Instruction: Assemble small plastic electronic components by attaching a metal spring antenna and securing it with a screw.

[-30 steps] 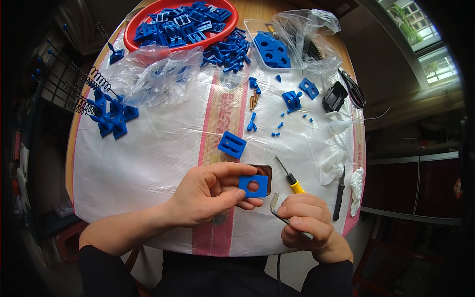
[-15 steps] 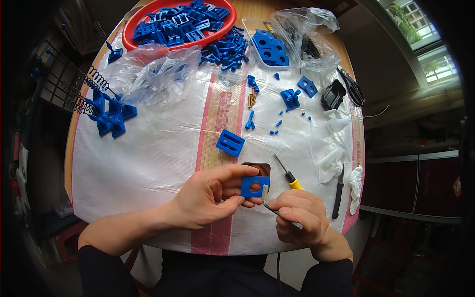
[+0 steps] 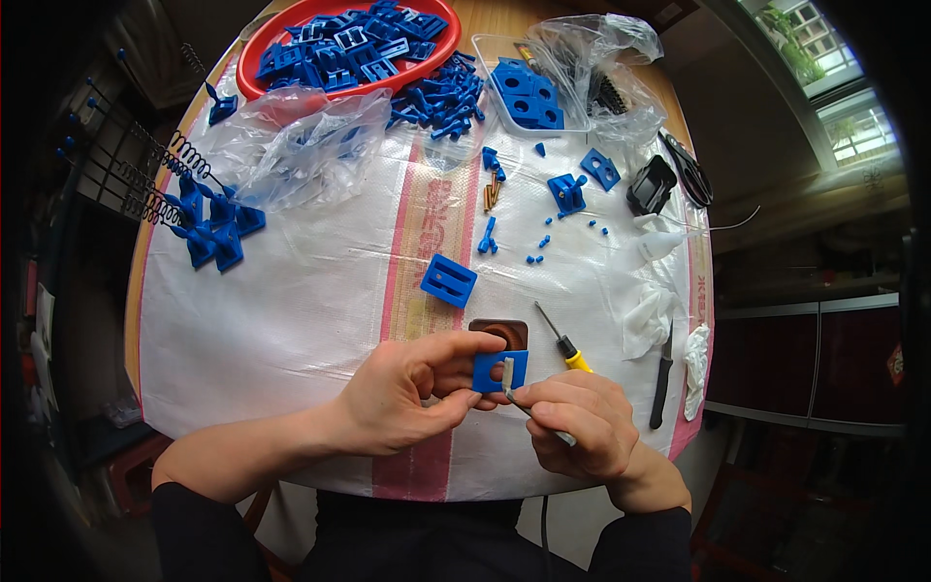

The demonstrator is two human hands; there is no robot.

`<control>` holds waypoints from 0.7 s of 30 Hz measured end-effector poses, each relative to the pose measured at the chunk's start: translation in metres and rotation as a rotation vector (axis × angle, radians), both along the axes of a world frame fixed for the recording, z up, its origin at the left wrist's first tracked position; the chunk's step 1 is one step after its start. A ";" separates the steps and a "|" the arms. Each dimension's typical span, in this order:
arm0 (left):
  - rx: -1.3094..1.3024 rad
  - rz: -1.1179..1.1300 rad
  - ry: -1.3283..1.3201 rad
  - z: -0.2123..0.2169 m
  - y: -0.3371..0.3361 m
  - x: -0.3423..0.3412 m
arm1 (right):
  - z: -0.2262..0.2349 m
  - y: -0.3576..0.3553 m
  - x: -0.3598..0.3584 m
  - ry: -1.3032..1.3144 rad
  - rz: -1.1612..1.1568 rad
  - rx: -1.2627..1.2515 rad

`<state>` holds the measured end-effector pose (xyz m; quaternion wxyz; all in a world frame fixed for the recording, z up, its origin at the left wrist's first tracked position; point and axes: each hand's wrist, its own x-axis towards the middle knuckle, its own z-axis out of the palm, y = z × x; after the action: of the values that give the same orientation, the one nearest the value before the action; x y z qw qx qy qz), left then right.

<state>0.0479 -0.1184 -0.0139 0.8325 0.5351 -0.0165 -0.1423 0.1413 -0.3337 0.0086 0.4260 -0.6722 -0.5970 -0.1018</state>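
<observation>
My left hand point(image 3: 402, 388) pinches a small blue square plate point(image 3: 488, 381) with a round hole, fingers behind it and thumb at its lower edge. A brown square piece with a round recess point(image 3: 502, 332) shows just beyond the plate; whether my fingers touch it I cannot tell. In my right hand point(image 3: 582, 424) is a slim brush-like tool point(image 3: 508, 375) with a pale flat tip and a thin greyish handle. Its tip lies against the plate's face, partly over the hole. Beside my right hand lies a screwdriver point(image 3: 562, 339) with a yellow and black handle.
A slotted blue plate point(image 3: 448, 281) lies ahead of my left hand. Farther off are a red basin point(image 3: 246, 68) of blue parts, a clear box point(image 3: 587, 126) of blue plates, and plastic bags point(image 3: 315, 155). Blue stands with springs point(image 3: 208, 228) are left; a knife point(image 3: 662, 393) lies right.
My right hand has moved slightly left, carrying the tool's tip from the plate's right side across toward its hole. The left hand still grips the plate, which has tilted a little.
</observation>
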 end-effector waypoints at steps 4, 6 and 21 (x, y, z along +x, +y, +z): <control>0.025 0.004 -0.015 -0.002 -0.001 0.000 | -0.002 0.003 0.001 -0.007 0.024 0.061; 0.038 0.002 -0.022 -0.002 -0.001 0.000 | -0.003 0.004 0.001 -0.007 0.031 0.066; 0.032 0.000 -0.014 -0.002 -0.001 0.000 | -0.001 0.004 0.002 -0.024 0.030 0.064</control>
<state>0.0480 -0.1193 -0.0161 0.8238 0.5493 -0.0202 -0.1386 0.1434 -0.3296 0.0072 0.4415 -0.6478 -0.6086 -0.1225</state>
